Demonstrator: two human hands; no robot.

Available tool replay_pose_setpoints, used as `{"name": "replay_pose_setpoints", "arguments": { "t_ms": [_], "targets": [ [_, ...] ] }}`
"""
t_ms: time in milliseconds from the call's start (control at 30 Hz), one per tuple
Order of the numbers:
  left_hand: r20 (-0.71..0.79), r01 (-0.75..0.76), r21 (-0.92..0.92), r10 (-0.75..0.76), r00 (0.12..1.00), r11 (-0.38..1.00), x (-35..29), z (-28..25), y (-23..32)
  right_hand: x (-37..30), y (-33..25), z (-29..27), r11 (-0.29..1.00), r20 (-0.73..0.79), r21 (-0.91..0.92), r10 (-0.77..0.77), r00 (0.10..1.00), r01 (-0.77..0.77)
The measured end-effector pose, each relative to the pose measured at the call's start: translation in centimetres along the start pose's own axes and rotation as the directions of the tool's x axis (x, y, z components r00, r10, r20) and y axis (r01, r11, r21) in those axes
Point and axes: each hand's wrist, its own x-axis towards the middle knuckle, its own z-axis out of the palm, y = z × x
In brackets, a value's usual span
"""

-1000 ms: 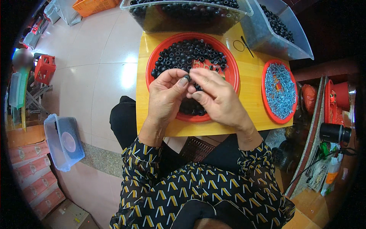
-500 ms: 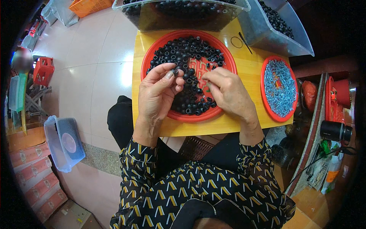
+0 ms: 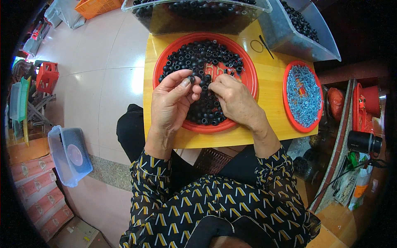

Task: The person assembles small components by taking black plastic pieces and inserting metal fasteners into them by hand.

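My left hand (image 3: 171, 97) pinches a small black round piece with a hole (image 3: 192, 79) between thumb and forefinger, above the left part of a round red tray (image 3: 251, 89). Many similar black pieces (image 3: 188, 60) are heaped in that tray. To its right, my right hand (image 3: 236, 99) hangs over the tray with thumb and fingers pressed together, its fingertips close to the left hand's. Whatever the right fingers hold, if anything, is too small to make out. A smaller red tray (image 3: 285, 108) at the right bears many small clear bluish pieces (image 3: 304, 93).
Both trays rest on a yellow table (image 3: 273, 66). Clear bins of black pieces (image 3: 198, 22) (image 3: 285, 37) stand along its far side. A thin black stick (image 3: 266, 46) lies beside a dark loop (image 3: 256, 46). On the floor at left is a clear plastic box (image 3: 68, 161).
My right hand has moved left and slightly inward, closer to my left hand. The left hand has barely shifted and keeps its grip on the black piece.
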Motion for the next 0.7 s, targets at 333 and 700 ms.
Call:
{"name": "replay_pose_setpoints", "arguments": {
  "t_ms": [333,700],
  "targets": [
    [0.03,-0.002,0.066,0.0,1.0,0.998,0.0,-0.1,-0.4,0.2,-0.8,0.4,0.995,-0.031,-0.104,-0.007,0.999,0.003],
    [0.099,-0.054,0.227,0.032,0.995,0.972,-0.5,0.2,-1.1,0.2,-1.5,-2.4,0.297,0.301,0.841,0.438,0.847,-0.452]
  ]
}}
